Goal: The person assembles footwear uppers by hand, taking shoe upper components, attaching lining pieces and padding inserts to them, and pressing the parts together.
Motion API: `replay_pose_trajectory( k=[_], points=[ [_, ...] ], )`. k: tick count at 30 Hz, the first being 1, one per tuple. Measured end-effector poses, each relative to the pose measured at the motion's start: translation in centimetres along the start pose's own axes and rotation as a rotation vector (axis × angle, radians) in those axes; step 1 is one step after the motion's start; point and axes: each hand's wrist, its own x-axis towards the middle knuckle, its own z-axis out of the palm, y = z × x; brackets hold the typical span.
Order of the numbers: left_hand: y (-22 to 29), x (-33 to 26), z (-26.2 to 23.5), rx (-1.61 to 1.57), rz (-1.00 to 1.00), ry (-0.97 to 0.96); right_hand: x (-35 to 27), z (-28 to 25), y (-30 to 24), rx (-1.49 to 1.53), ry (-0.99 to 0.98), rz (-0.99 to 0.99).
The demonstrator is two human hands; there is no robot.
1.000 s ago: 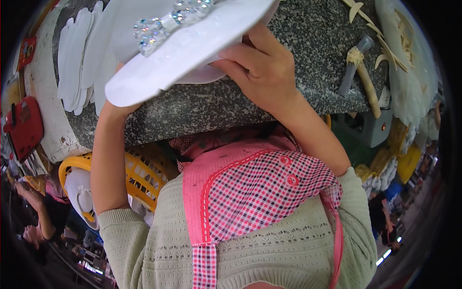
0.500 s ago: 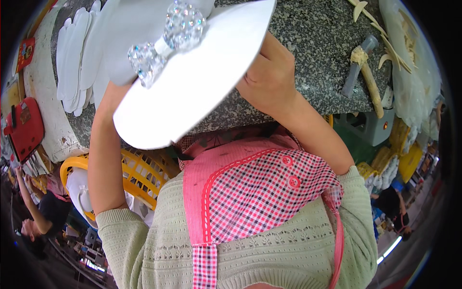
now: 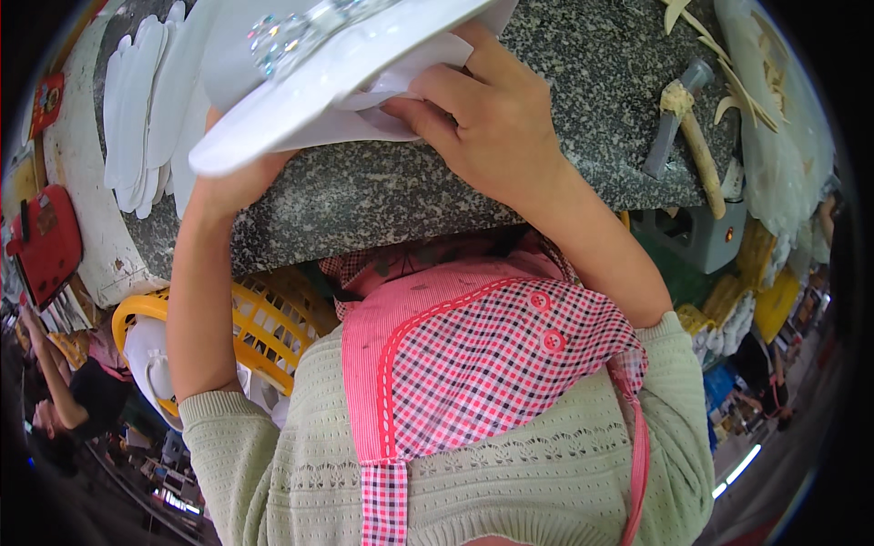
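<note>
A white slipper [image 3: 337, 86] with a sparkling crystal bow [image 3: 314, 32] is held up over the near part of the stone worktop. It is tilted, so its edge and part of its underside face me. My left hand [image 3: 238, 187] supports it from the left and below; its fingers are mostly hidden behind the slipper. On the right side, my right hand [image 3: 482, 123] pinches a loose white flap [image 3: 360, 126] of thin material under the slipper, thumb and fingers closed on it. The upper end of the slipper runs out of view at the top.
Several white sole-shaped pieces [image 3: 137, 118] lie at the left of the speckled worktop [image 3: 364, 200]. A hammer [image 3: 678, 100], cream curved strips [image 3: 728, 68] and a clear plastic bag [image 3: 774, 173] are at the right. A yellow basket [image 3: 264, 341] stands below the worktop. Other people are farther off on both sides.
The slipper has tipped, showing its edge and underside instead of its broad top face. My right hand has come out from behind it and now grips the white flap.
</note>
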Motion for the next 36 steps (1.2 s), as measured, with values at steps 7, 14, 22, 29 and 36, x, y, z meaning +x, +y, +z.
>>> replay_pose_trajectory(
  k=[7,14,22,29,36],
  points=[
    [3.7,2.3,0.3,-0.037,0.23,-0.116,-0.1,0.0,0.3,-0.019,-0.187,0.107],
    [3.5,4.0,-0.3,-0.148,0.227,-0.236,0.3,-1.2,1.1,0.311,-0.178,0.174],
    [3.7,4.5,-0.3,-0.012,0.281,-0.229,2.2,-1.6,2.8,0.416,-0.206,0.434],
    [4.6,4.2,-0.9,0.147,0.253,-0.235,2.6,-0.6,2.0,0.205,-0.127,0.288],
    [4.5,7.3,1.3,0.008,0.323,-0.257,2.3,-0.8,0.7,0.352,-0.179,0.421]
  ],
)
